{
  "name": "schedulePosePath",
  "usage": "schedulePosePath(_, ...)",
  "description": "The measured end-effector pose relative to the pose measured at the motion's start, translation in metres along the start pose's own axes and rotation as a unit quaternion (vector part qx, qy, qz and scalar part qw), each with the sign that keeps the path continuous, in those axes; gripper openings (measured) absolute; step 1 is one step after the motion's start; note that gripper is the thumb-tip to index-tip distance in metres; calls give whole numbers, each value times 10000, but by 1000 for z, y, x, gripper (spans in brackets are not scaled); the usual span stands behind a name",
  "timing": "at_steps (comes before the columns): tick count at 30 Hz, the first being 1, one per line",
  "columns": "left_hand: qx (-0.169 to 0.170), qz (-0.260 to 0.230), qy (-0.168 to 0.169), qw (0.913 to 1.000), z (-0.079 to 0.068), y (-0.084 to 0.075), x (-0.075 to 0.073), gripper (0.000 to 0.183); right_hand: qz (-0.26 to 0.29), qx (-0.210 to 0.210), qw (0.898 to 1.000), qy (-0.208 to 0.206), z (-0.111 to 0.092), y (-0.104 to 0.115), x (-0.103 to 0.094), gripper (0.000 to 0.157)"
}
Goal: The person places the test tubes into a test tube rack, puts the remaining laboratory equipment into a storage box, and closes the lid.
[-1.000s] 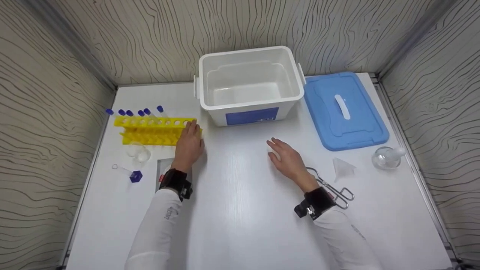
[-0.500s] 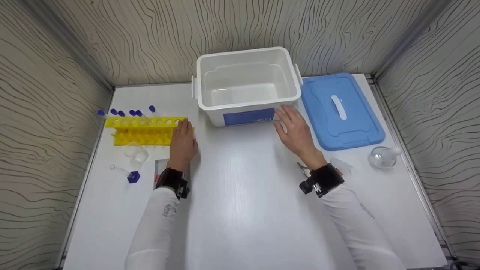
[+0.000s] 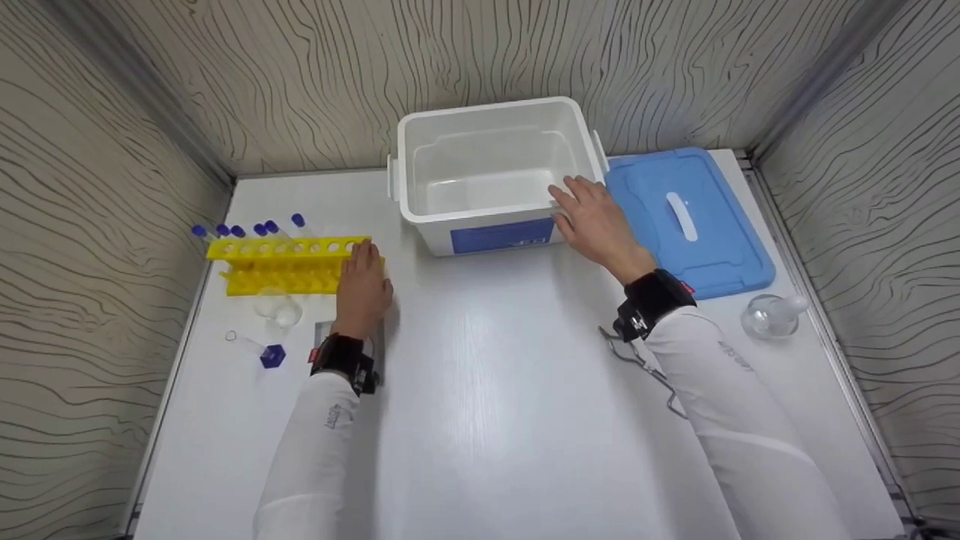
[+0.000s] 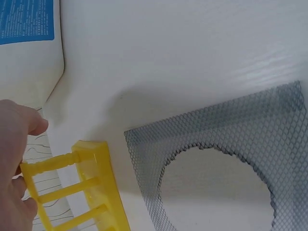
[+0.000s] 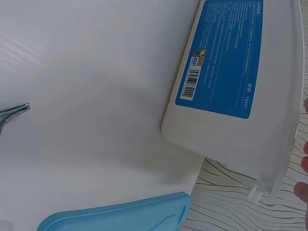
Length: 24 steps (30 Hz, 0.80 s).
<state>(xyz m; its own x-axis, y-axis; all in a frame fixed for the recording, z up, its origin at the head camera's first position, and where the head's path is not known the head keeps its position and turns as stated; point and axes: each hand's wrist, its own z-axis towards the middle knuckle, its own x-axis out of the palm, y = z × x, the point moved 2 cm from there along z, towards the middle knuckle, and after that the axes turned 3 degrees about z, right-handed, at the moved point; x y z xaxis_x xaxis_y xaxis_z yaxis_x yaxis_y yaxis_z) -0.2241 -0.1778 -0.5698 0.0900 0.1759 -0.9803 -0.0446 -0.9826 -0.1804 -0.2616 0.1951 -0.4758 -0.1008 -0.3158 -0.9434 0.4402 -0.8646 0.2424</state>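
My left hand (image 3: 362, 292) grips the right end of a yellow test tube rack (image 3: 300, 279). In the left wrist view, the fingers curl at the end of the rack (image 4: 98, 175). Several tubes with blue caps (image 3: 237, 231) lean in its left part. My right hand (image 3: 596, 225) hovers over the front right rim of a white storage bin (image 3: 439, 236), fingers loosely spread. In the right wrist view, the fingertips (image 5: 304, 163) appear beside the bin's rim, holding nothing. The bin stands without its lid and has a blue label (image 5: 221, 57) in front.
Right of the bin lies its blue lid (image 3: 720, 232). A glass burner-like bottle (image 3: 769, 319) and metal tongs (image 3: 641, 360) are at right, the tongs partly under my forearm. Left are a small beaker (image 3: 277, 309), a purple-based cylinder (image 3: 272, 355) and wire gauze (image 4: 139, 154).
The rack has slid slightly left with my left hand on it. My right hand has moved forward from above the table to the bin's rim; its forearm now covers the clear funnel.
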Motion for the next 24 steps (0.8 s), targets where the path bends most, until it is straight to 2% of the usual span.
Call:
schedulePosePath(4,-44,-7,44,10000,-1,2,-2,67,-38,46,9981,616,9,0,5,47)
schedulePosePath(7,-5,-35,50,10000,0,2,-3,68,-47,99,9969,784,12,-2,8,45)
schedulePosePath(10,104,-37,-20,9999,1,2,-4,68,37,140,9976,670,13,-5,10,40)
schedulePosePath(14,251,27,-240,9994,2,3,-2,68,152,-87,9992,360,12,-9,14,32)
schedulePosePath(20,128,44,-283,9995,1,3,0,67,246,-252,9991,239,5,-9,18,29)
schedulePosePath(24,115,-8,-474,9988,3,3,1,64,273,-282,9989,252,-1,-8,16,27)
